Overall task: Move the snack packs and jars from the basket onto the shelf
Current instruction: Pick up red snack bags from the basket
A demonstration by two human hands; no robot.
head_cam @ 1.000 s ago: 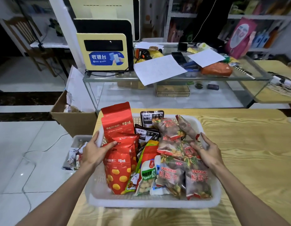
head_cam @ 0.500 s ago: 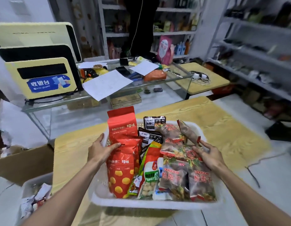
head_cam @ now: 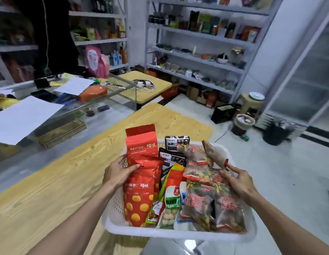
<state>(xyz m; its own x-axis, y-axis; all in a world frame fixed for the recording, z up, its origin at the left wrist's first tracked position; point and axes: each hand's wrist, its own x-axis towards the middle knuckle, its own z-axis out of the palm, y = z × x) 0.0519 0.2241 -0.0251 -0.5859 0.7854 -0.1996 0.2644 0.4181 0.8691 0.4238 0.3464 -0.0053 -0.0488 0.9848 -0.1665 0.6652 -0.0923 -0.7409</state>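
I see both hands on a white basket (head_cam: 178, 233) full of snack packs, held up in front of me. The basket's left part hangs over the near right edge of a wooden table (head_cam: 58, 181); the rest is over the pale floor (head_cam: 279, 172). My left hand (head_cam: 117, 173) grips the left rim, thumb pressed on a red pack with yellow dots (head_cam: 139, 196). My right hand (head_cam: 239, 181) clasps the right rim, fingers spread across the brown packs (head_cam: 215, 205) piled there. Behind the dotted pack a taller red pack (head_cam: 141, 144) stands upright, and two black packs (head_cam: 173, 151) sit toward the far side. A green and white peanut pack (head_cam: 170, 207) lies in the middle, between the red and brown ones. I cannot make out any jars in the basket. Far right, grey shelves (head_cam: 197, 57) hold assorted goods. To the far left stands a glass counter (head_cam: 68, 107) with white paper sheets (head_cam: 22, 116) on top.
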